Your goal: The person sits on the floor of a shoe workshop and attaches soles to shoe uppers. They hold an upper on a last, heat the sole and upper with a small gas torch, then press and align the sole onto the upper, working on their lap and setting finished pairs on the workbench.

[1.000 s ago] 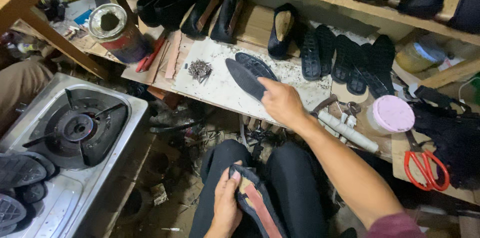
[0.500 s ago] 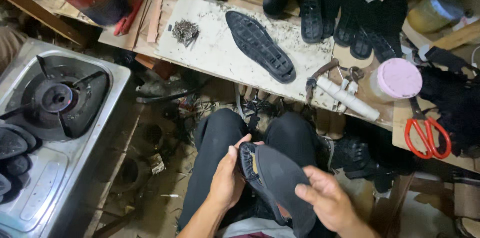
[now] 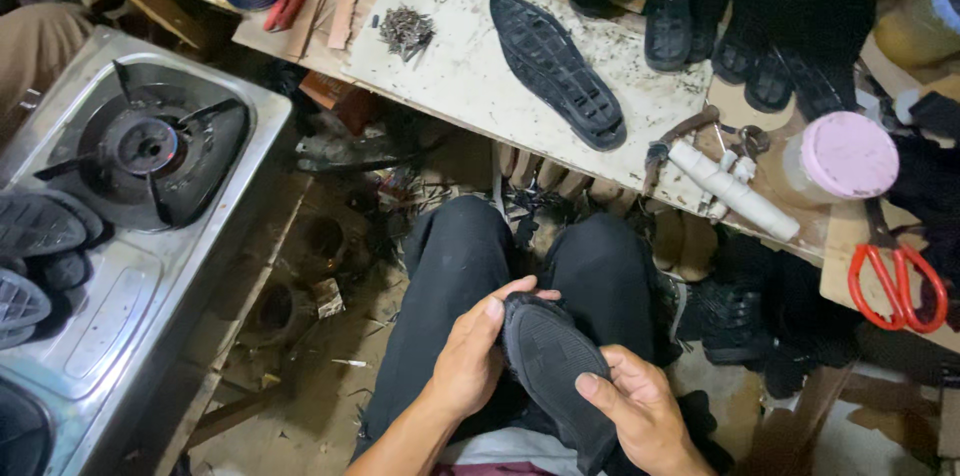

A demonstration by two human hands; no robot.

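Note:
A black shoe (image 3: 555,361) rests sole-up on my lap, over black trousers. My left hand (image 3: 475,351) grips its toe end, thumb along the top edge. My right hand (image 3: 640,411) holds its lower side, thumb pressed on the sole. Both hands are closed around this shoe. A loose black ribbed sole (image 3: 555,66) lies diagonally on the white-topped workbench (image 3: 450,76) beyond my knees, untouched.
A steel gas stove (image 3: 140,151) stands at the left with black soles (image 3: 35,236) on it. On the bench: a pile of nails (image 3: 403,28), pliers (image 3: 675,141), a white tube (image 3: 735,191), a pink-lidded jar (image 3: 845,156), red scissors (image 3: 895,276), several black soles (image 3: 760,36).
My right hand left the loose sole on the bench and came down to the shoe on my lap. The shoe now lies sole-up between both hands. The view tilted downward.

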